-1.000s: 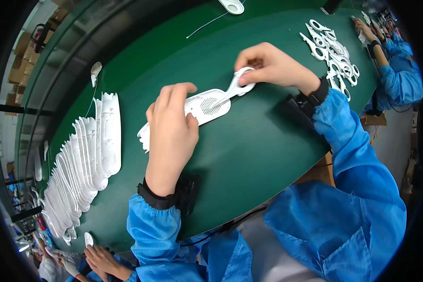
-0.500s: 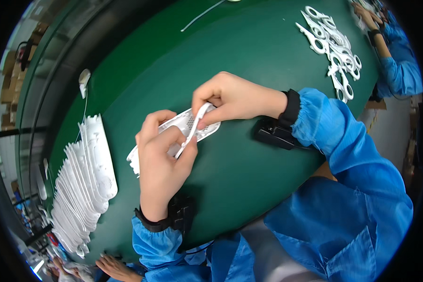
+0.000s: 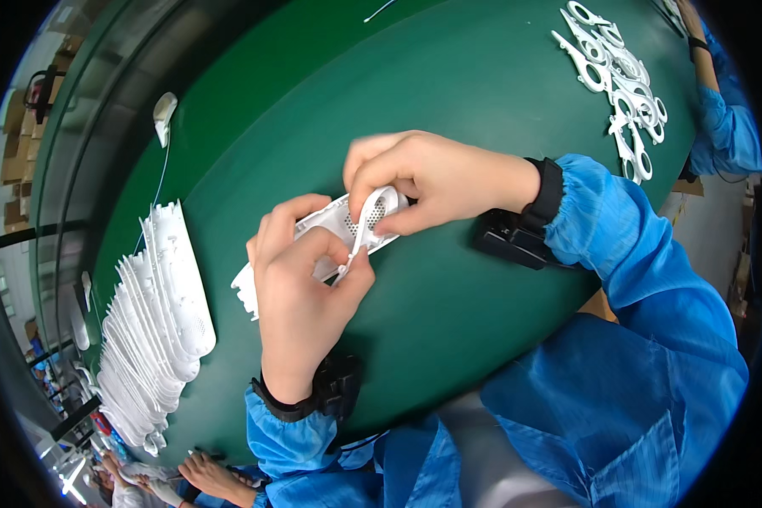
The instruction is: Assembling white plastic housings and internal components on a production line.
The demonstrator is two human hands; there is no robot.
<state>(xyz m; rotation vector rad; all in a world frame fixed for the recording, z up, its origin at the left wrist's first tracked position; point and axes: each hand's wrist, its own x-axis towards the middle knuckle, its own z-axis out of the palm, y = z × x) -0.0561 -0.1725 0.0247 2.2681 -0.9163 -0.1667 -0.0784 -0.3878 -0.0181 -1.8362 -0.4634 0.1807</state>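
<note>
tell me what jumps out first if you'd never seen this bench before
At the centre, the left hand and right hand press a slim white ring-ended piece onto a white perforated plastic shell over the green table. At the left edge, a long fanned stack of white shells stands out. A heap of white ring-ended pieces lies at the top right, beside another person's blue sleeve.
</note>
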